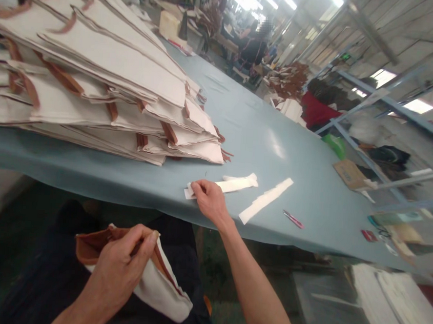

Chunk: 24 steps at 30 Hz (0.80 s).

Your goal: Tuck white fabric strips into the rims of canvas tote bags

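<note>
My left hand (pixel 122 259) grips a folded cream canvas bag with brown trim (pixel 158 280) that rests on my lap below the table edge. My right hand (pixel 208 200) reaches onto the blue-grey table (pixel 269 136) and pinches the near end of a small stack of white strips (pixel 233 184). A second, longer white strip (pixel 266 200) lies loose just right of that hand.
A tall slanted pile of cream bags with brown handles (pixel 96 81) fills the table's left side. Small pink snips (pixel 293 219) lie near the front edge at right. Metal shelving (pixel 386 143) stands to the right. Another person sits far back at the table's end.
</note>
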Available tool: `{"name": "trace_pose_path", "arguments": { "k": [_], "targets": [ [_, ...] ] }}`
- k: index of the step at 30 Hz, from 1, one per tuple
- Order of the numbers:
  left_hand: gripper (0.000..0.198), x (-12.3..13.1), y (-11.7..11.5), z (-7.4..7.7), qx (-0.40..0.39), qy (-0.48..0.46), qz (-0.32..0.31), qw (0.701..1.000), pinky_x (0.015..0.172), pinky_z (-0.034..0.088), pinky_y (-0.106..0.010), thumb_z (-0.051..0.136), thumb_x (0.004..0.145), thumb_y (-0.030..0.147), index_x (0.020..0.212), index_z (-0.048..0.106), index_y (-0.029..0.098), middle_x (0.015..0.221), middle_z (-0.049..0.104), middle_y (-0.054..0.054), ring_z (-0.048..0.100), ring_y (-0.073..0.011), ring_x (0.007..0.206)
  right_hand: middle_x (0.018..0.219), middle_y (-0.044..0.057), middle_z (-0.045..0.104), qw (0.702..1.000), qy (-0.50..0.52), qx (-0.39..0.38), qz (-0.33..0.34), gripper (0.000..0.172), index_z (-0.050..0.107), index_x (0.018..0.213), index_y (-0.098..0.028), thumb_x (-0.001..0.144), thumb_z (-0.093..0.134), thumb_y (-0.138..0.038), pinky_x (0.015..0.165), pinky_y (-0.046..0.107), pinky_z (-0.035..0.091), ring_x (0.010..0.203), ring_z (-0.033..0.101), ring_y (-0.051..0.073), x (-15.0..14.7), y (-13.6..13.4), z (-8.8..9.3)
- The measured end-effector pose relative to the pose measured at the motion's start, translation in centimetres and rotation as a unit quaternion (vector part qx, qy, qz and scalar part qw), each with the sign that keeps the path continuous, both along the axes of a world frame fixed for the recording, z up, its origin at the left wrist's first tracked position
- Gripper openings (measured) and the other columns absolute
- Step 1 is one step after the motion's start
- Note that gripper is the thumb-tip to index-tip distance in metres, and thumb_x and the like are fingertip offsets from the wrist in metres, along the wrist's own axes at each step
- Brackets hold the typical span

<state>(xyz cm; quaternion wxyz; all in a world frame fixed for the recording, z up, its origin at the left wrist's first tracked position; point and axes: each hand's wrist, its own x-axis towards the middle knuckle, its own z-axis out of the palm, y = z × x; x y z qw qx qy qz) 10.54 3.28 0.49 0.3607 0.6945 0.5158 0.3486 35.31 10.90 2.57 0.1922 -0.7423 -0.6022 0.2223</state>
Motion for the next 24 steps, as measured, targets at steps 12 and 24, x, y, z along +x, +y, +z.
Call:
{"name": "trace_pose_path", "arguments": {
  "k": [12,24],
  "targets": [
    [0.056,7.3,5.5,0.7,-0.002,0.226,-0.121,0.967,0.086,0.067,-0.042,0.048,0.113,0.034,0.166,0.060,0.017,0.102,0.092,-0.011,0.091,-0.0371,0.099,0.065,-0.003,0.066,0.972,0.234,0.034,0.004,0.035,0.072,0.083,-0.023,0.105,0.062,-0.047,0.066,0.029,0.046,0.065,0.060,0.017,1.6,-1.0,-1.0],
    [0.062,9.2,5.8,1.2,-0.008,0.411,-0.192,0.891,0.090,0.071,-0.056,0.041,0.121,0.024,0.182,0.043,0.013,0.106,0.092,-0.023,0.091,-0.0458,0.101,0.077,0.001,0.072,0.880,0.355,0.210,-0.237,0.035,0.067,0.086,-0.024,0.108,0.058,-0.050,0.056,0.026,0.050,0.070,0.066,0.018,7.4,-0.2,0.8]
  ]
}}
